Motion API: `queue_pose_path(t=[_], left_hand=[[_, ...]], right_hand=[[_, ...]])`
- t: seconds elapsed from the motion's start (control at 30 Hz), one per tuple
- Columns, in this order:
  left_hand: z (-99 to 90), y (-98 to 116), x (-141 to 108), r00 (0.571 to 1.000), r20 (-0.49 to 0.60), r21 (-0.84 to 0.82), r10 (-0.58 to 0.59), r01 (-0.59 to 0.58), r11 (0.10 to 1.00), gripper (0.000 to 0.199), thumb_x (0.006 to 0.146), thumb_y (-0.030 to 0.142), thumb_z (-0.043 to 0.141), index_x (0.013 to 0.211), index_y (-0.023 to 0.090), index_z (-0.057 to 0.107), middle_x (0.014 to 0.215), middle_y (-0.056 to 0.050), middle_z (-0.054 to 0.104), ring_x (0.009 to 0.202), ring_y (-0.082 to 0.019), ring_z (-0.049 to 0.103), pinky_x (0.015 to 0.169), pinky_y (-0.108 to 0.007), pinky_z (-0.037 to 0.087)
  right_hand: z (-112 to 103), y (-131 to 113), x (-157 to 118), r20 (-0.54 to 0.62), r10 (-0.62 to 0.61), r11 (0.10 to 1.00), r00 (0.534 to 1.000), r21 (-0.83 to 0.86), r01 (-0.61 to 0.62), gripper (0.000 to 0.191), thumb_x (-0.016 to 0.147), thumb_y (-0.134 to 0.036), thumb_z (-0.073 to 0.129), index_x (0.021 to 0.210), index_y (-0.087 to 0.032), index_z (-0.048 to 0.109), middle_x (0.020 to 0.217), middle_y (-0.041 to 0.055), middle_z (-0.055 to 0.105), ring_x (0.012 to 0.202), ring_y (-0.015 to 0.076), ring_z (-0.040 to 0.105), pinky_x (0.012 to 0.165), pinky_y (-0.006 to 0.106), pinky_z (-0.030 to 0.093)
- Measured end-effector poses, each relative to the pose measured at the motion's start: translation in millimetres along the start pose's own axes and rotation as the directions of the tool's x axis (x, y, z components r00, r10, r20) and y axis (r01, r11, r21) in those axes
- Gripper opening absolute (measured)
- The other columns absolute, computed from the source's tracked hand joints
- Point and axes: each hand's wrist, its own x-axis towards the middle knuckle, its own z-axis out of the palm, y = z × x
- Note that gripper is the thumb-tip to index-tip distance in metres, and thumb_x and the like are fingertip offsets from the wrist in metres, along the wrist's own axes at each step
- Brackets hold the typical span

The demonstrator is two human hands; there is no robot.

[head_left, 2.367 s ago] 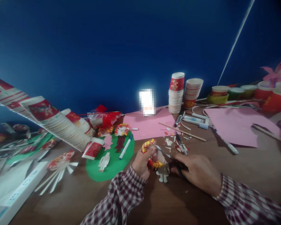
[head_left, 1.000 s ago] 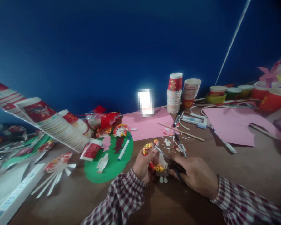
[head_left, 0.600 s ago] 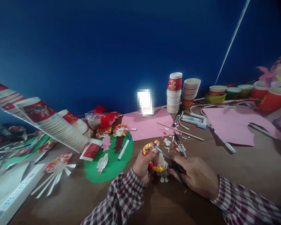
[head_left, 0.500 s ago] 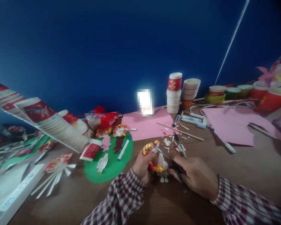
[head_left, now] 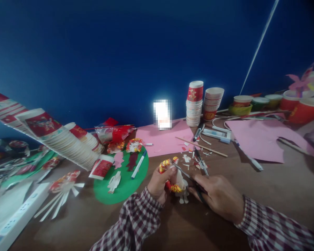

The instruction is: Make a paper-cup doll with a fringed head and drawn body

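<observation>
My left hand (head_left: 157, 182) is closed on a cut paper cup piece (head_left: 176, 188) with a curled red and yellow edge and a pale middle. My right hand (head_left: 221, 196) grips dark-handled scissors (head_left: 182, 170), whose blades lie at the upper edge of the cup piece. Just below the piece, the legs of a white paper figure (head_left: 183, 199) show; its upper part is hidden. Paper scraps (head_left: 187, 158) and a dark pen-like tool (head_left: 201, 162) lie beyond my hands.
A green paper disc (head_left: 107, 195) at left bears paper figures, a marker (head_left: 139, 165) and a red cup (head_left: 102, 167). Stacked paper cups (head_left: 194, 113) stand at the back by pink paper (head_left: 157, 148). A wooden stick (head_left: 211, 150) lies right of centre. A white power strip (head_left: 22, 212) lies left.
Almost nothing differs. My left hand and the cup piece have shifted very slightly left; the scissors stay at the same edge.
</observation>
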Motion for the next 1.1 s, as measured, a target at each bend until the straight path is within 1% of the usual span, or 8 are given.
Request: queue_pose_path(t=[0.23, 0.33, 0.47, 0.57, 0.67, 0.8, 0.93, 1.1], left_hand=[[1.0, 4.1, -0.3, 1.0, 0.01, 0.026, 0.025, -0.026, 0.999, 0.039, 0.053, 0.03, 0.087, 0.065, 0.013, 0.054, 0.051, 0.003, 0.054, 0.043, -0.008, 0.049, 0.045, -0.02, 0.044], [1.0, 3.6, -0.2, 1.0, -0.008, 0.026, 0.024, -0.023, 0.999, 0.038, 0.052, 0.03, 0.087, 0.066, 0.013, 0.056, 0.051, 0.004, 0.054, 0.043, -0.007, 0.048, 0.045, -0.02, 0.044], [-0.3, 1.0, 1.2, 0.997, -0.053, 0.017, 0.047, -0.046, 0.999, 0.039, 0.049, 0.029, 0.089, 0.065, 0.013, 0.057, 0.048, 0.007, 0.051, 0.04, -0.004, 0.043, 0.047, -0.017, 0.043], [-0.6, 0.1, 1.6, 0.997, -0.063, 0.012, 0.053, -0.053, 0.999, 0.038, 0.048, 0.026, 0.089, 0.066, 0.013, 0.059, 0.05, 0.006, 0.053, 0.042, -0.004, 0.045, 0.049, -0.017, 0.044], [-0.3, 0.3, 1.2, 0.997, -0.053, 0.007, 0.049, -0.048, 0.999, 0.036, 0.049, 0.025, 0.088, 0.068, 0.013, 0.061, 0.053, 0.005, 0.056, 0.045, -0.005, 0.048, 0.052, -0.019, 0.046], [-0.2, 1.7, 0.5, 0.999, -0.022, 0.004, 0.04, -0.04, 0.999, 0.036, 0.052, 0.026, 0.088, 0.072, 0.013, 0.062, 0.054, 0.004, 0.057, 0.045, -0.006, 0.05, 0.055, -0.022, 0.049], [-1.4, 3.0, 0.8, 0.999, 0.009, 0.013, 0.033, -0.033, 0.999, 0.034, 0.054, 0.027, 0.087, 0.07, 0.012, 0.06, 0.052, 0.003, 0.056, 0.045, -0.008, 0.051, 0.055, -0.022, 0.05], [-3.0, 3.0, 1.4, 0.999, 0.014, 0.016, 0.036, -0.037, 0.999, 0.034, 0.056, 0.026, 0.086, 0.072, 0.013, 0.06, 0.053, 0.004, 0.056, 0.043, -0.006, 0.05, 0.051, -0.021, 0.049]], right_hand=[[-0.2, 0.3, 0.7, -0.058, -0.025, 0.998, 0.998, -0.059, 0.022, 0.023, 0.093, -0.035, 0.044, 0.081, -0.019, 0.055, 0.065, 0.0024, 0.068, 0.055, 0.0167, 0.063, 0.051, 0.027, 0.029], [-1.4, -0.5, 1.4, -0.043, -0.008, 0.997, 0.999, -0.077, 0.005, 0.023, 0.092, -0.036, 0.045, 0.083, -0.019, 0.056, 0.065, 0.0023, 0.068, 0.055, 0.0168, 0.063, 0.05, 0.027, 0.028], [-2.7, -0.7, 1.6, -0.019, 0.02, 0.996, 1.0, -0.09, -0.022, 0.017, 0.088, -0.036, 0.05, 0.086, -0.02, 0.057, 0.069, 0.0019, 0.069, 0.059, 0.0171, 0.064, 0.052, 0.026, 0.028], [-3.2, -0.4, 1.4, -0.02, 0.027, 0.996, 0.999, -0.089, -0.029, 0.016, 0.088, -0.035, 0.051, 0.086, -0.02, 0.057, 0.07, 0.0021, 0.069, 0.06, 0.0163, 0.064, 0.052, 0.026, 0.028], [-3.7, -0.1, 1.2, -0.009, 0.023, 0.997, 1.0, -0.074, -0.024, 0.019, 0.09, -0.036, 0.048, 0.086, -0.02, 0.058, 0.07, 0.0029, 0.07, 0.059, 0.016, 0.063, 0.052, 0.026, 0.029], [-3.9, 0.4, 0.9, -0.003, 0.01, 0.997, 1.0, -0.073, -0.01, 0.023, 0.091, -0.038, 0.045, 0.091, -0.02, 0.058, 0.069, 0.003, 0.07, 0.06, 0.0175, 0.064, 0.052, 0.026, 0.029], [-3.3, 1.5, 0.5, -0.013, 0.002, 0.996, 1.0, -0.088, -0.003, 0.024, 0.092, -0.039, 0.044, 0.088, -0.02, 0.058, 0.068, 0.0027, 0.07, 0.059, 0.0179, 0.065, 0.051, 0.027, 0.028], [-3.3, 2.0, 0.2, -0.041, -0.019, 0.993, 0.999, -0.118, 0.014, 0.023, 0.092, -0.037, 0.044, 0.088, -0.02, 0.059, 0.065, 0.002, 0.069, 0.057, 0.0181, 0.065, 0.051, 0.028, 0.028]])
